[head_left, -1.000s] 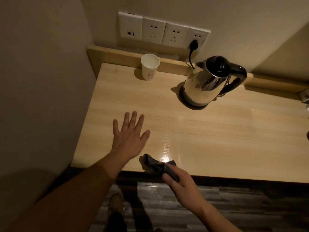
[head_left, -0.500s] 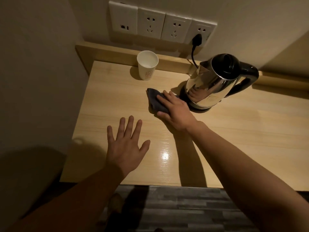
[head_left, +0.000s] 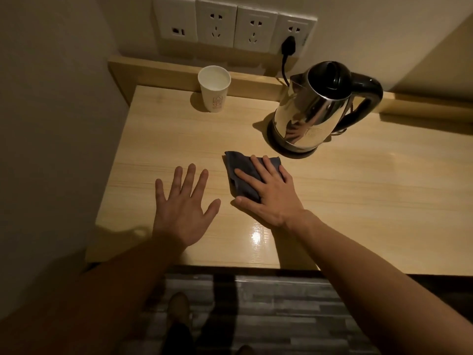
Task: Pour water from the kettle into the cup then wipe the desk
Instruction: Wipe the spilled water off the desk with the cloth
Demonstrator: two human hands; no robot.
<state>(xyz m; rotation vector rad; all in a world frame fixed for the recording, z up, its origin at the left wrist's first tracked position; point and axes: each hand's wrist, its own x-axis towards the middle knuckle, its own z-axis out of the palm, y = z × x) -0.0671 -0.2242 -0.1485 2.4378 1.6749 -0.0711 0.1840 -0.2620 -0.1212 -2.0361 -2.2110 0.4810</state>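
Observation:
A steel kettle [head_left: 311, 108] with a black lid and handle stands on its base at the back right of the wooden desk [head_left: 358, 196]. A white paper cup [head_left: 214, 89] stands upright at the back left, against the raised ledge. My right hand [head_left: 271, 193] lies flat on a dark grey cloth [head_left: 242, 170], pressing it to the desk in front of the kettle. My left hand [head_left: 185, 206] rests flat on the desk beside it, fingers spread, holding nothing.
A row of white wall sockets [head_left: 230, 26] sits above the ledge, with the kettle's black plug [head_left: 288, 44] in the rightmost one. A wall [head_left: 51, 124] closes the desk's left side. The desk's front edge [head_left: 204, 265] lies under my forearms, dark floor below.
My right hand has slid the cloth from beside the kettle's base back toward me, to the middle of the desk. My left hand has stayed flat in place.

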